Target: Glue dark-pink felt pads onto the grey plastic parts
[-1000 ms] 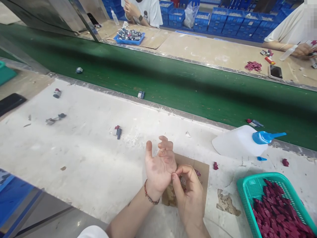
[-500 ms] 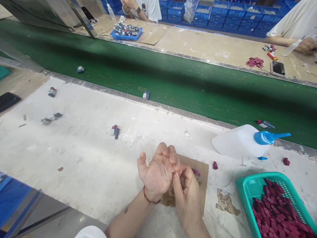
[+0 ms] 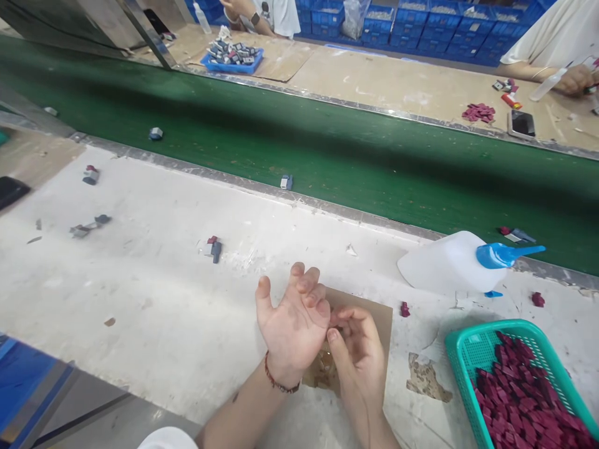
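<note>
Palm up, my left hand (image 3: 294,321) has its thumb stretched out and its fingers loosely bent, with nothing on the palm. My right hand (image 3: 360,355) is beside it, its bent fingers near the edge of the left palm and its thumb apart from them; no object shows in it. Beneath both hands lies a brown cardboard piece (image 3: 381,324), partly covered by them. A white bottle with a blue nozzle (image 3: 449,262) lies on its side behind them to the right. The green basket (image 3: 461,368) at the right holds many dark red pieces (image 3: 519,393).
Small grey and red parts (image 3: 214,249) are scattered on the white table (image 3: 154,268). Beyond it runs a green conveyor (image 3: 337,149) carrying a few parts. Across it are a blue tray (image 3: 255,65), a phone (image 3: 521,125) and two people.
My right fingers have loosened and moved slightly away from my left fingers. Parts on the green conveyor have shifted to the right.
</note>
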Action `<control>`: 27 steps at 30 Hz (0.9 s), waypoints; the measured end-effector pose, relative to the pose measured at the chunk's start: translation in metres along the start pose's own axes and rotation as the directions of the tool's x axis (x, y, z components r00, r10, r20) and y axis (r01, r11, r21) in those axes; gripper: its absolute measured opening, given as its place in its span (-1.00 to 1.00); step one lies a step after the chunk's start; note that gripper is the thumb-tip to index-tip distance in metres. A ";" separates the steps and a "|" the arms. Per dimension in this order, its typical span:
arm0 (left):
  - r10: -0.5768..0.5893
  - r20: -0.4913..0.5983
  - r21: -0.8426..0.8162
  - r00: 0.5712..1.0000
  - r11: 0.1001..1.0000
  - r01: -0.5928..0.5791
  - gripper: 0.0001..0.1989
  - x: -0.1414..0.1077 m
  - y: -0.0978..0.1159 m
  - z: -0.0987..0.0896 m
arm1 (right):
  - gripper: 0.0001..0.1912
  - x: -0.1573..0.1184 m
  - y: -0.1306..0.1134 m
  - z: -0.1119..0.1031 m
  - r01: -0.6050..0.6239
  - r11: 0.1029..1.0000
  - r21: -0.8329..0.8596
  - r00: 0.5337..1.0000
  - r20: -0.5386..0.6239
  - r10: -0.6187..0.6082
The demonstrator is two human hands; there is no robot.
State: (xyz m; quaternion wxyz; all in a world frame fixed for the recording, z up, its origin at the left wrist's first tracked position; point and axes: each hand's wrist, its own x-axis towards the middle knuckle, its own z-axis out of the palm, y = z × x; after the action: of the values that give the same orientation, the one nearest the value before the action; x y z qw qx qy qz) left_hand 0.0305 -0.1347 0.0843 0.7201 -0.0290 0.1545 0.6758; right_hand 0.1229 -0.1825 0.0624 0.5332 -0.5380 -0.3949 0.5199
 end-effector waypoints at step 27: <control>-0.045 0.444 0.366 0.895 0.921 -0.135 -0.58 0.001 -0.011 -0.008 | -0.71 0.004 -0.008 -0.003 -0.194 0.977 0.090 0.981 0.007 0.194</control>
State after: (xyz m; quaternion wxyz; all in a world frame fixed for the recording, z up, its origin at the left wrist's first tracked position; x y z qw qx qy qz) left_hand 0.0394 -0.1369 0.0747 0.7113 0.2725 0.1173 0.6372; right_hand 0.1279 -0.1784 0.0697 0.5039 -0.5499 -0.3162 0.5863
